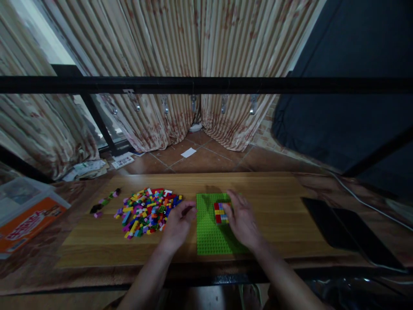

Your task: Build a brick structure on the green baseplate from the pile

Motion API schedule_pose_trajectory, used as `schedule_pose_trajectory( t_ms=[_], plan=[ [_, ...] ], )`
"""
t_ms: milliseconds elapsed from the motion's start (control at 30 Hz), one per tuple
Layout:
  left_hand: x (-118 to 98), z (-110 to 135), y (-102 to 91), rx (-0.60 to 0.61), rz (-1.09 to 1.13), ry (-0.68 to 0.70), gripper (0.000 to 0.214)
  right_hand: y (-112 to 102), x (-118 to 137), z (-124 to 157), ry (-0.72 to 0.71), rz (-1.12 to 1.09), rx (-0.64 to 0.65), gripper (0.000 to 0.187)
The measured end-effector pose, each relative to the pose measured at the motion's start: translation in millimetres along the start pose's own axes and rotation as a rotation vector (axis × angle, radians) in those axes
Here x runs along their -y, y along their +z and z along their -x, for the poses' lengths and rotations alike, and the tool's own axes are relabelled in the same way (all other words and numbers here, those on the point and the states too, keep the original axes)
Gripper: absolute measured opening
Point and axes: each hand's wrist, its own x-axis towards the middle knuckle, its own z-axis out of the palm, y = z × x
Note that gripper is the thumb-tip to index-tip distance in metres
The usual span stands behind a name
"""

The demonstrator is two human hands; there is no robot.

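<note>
A green baseplate [209, 234] lies flat on the wooden table [277, 215]. A small block of red, yellow and blue bricks [220, 212] stands on its upper right part. My right hand [241, 219] rests over the plate's right side, fingers curled against that block. My left hand [177, 224] sits just left of the plate, fingers loosely bent, beside a heap of mixed coloured bricks [146, 211]. Whether either hand pinches a brick is hidden.
A few stray purple and dark pieces [103, 202] lie left of the heap. A dark flat device [345, 230] sits at the table's right. An orange and clear box [22, 211] stands at the left. A black bar [206, 85] crosses above, curtains behind.
</note>
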Motion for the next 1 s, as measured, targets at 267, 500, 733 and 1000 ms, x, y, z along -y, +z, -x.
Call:
schedule_pose_trajectory(
  t_ms=[267,500,733,1000],
  plan=[
    [4.7,1.4,-17.5,-0.028,0.034,-0.020,0.029,42.2,11.4,11.1,-0.109,0.296,0.235,0.070],
    [-7.0,3.2,-34.0,-0.086,0.052,-0.039,0.029,44.2,6.7,11.5,-0.130,0.397,0.257,0.070],
    [-6.2,-5.9,-82.4,-0.263,0.176,0.015,0.032,47.9,-3.0,13.2,-0.178,0.420,0.226,0.061],
    [5.6,4.4,-127.4,-0.384,0.043,0.021,0.035,49.4,-9.1,17.7,-0.149,0.437,0.223,0.057]
  ],
)
